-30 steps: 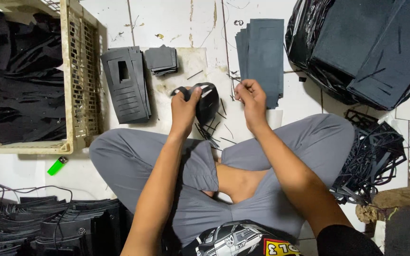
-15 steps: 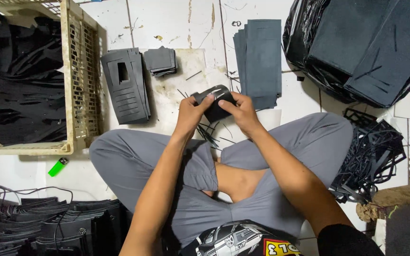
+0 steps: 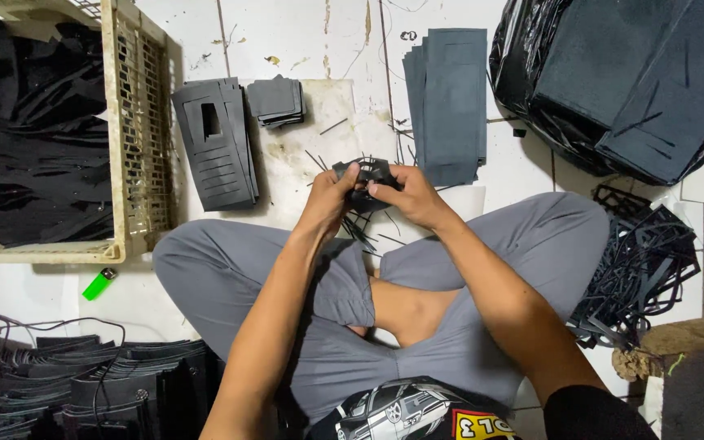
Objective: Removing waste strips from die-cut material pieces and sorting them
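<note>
The small black die-cut foam piece (image 3: 366,181) sits at frame centre, above the crossed grey-trousered legs, pinched between both hands. Left hand (image 3: 332,200) — fingers closed on the piece's left edge; right hand (image 3: 409,195) — fingers closed on its right edge. At 11 o'clock lies a stack of slotted black foam panels (image 3: 215,147), with a cream plastic crate (image 3: 124,138) at 9 o'clock. At 1 o'clock lies a stack of plain dark rectangular sheets (image 3: 450,102).
</note>
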